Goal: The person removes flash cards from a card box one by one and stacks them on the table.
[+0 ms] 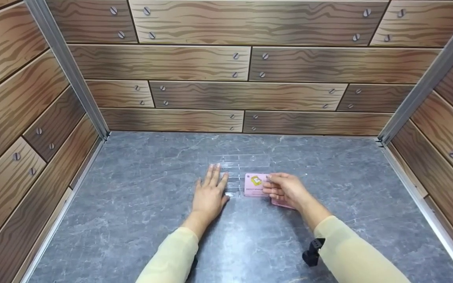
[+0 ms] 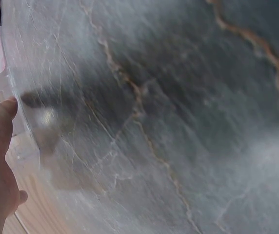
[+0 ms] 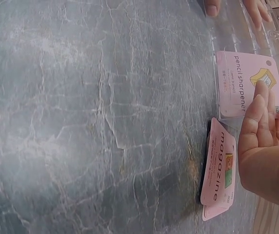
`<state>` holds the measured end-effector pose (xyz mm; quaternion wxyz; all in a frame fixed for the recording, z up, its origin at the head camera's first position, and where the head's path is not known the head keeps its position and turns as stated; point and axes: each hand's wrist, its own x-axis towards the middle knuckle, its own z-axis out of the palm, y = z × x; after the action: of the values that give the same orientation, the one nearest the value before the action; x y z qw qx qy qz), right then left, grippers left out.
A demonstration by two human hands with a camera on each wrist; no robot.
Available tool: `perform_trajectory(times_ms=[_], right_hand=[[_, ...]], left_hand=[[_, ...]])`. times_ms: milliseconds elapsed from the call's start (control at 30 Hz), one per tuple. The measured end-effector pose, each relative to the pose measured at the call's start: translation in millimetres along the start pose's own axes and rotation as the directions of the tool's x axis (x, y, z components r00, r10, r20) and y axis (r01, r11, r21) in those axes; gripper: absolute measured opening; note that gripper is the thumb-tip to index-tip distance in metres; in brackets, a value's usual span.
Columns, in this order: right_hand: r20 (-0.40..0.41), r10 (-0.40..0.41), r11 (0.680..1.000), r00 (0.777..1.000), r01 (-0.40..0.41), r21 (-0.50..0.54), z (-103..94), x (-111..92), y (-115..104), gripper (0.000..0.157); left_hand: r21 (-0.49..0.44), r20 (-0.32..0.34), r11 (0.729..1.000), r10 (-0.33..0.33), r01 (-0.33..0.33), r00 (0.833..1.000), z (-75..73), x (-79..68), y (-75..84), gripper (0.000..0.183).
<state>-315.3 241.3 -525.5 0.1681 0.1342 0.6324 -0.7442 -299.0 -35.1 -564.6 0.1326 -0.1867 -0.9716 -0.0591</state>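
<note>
A clear plastic rack (image 1: 232, 184) with several ledges lies in front of me. My left hand (image 1: 209, 192) is spread on its left part, fingers straight. In the left wrist view the thumb (image 2: 9, 107) rests at the rack's near edge. On the rack's right half sits a pink card (image 3: 229, 83) printed "pencil sharpener". My right hand (image 1: 287, 188) pinches this card at its right side, fingers overlapping its face. Below the right palm is a small stack of pink cards (image 3: 217, 170), the top one reading "magazine"; in the head view the hand partly covers it.
The grey marble-patterned tabletop (image 1: 144, 220) reaches to wood-print panels (image 1: 191, 94) at the back and both sides. Metal posts (image 1: 69, 74) stand at the rear corners. A black device (image 1: 312, 251) is strapped at the right wrist.
</note>
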Motion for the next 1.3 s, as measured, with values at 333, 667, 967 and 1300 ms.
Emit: perform_trajectory(times_ms=[333,667,967,1300], right_hand=[[-0.002,-0.011,1.0,1.0,0.011,0.001,-1.8,-1.5,-0.1,0.035],[-0.005,-0.033,0.999,0.999,0.033,0.021,-4.1,-2.4,0.0,0.028],[-0.002,-0.034,0.999,0.999,0.034,0.007,-4.7,-3.4,-5.2,0.032],[0.005,-0.041,0.999,0.999,0.041,0.011,-6.9,-4.0,-15.8,0.038]], left_hand=[[-0.001,-0.004,1.0,0.005,-0.005,1.0,-1.7,0.1,2.2,0.076],[0.008,-0.009,1.0,0.007,-0.007,1.0,-3.0,-0.4,3.7,0.074],[0.009,-0.004,1.0,0.007,-0.007,1.0,-0.9,0.8,2.3,0.075],[0.016,0.007,1.0,0.002,-0.002,1.0,0.4,1.0,-0.4,0.076]])
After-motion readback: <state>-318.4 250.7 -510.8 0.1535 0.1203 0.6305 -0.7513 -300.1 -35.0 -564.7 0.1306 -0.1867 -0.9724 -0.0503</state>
